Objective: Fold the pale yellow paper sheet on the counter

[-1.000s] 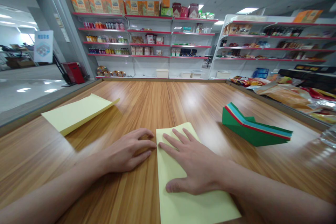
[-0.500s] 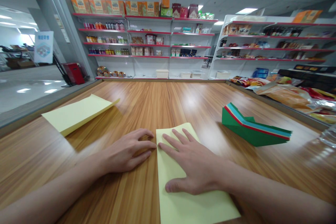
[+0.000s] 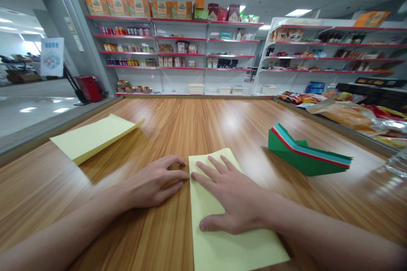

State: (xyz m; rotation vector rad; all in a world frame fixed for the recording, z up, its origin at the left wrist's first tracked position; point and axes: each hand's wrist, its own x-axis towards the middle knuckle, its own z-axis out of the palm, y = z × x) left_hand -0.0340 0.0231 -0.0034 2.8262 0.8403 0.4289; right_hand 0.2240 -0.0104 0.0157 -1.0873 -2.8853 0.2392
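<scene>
The right hand (image 3: 235,201) lies spread flat on the folded yellow sheet (image 3: 229,245), whose long axis runs away from the person, while the left hand (image 3: 152,184) rests with fingers loosely extended, fingertips touching its left edge.

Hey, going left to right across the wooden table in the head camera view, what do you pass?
Loose pale yellow paper sheet → left hand → right hand pressing the folded pale yellow paper → stack of folded coloured paper, green outermost.

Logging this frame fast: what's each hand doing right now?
Left hand: open, flat on the table, fingertips at the yellow paper edge.
Right hand: open, pressing flat on the yellow paper.
</scene>
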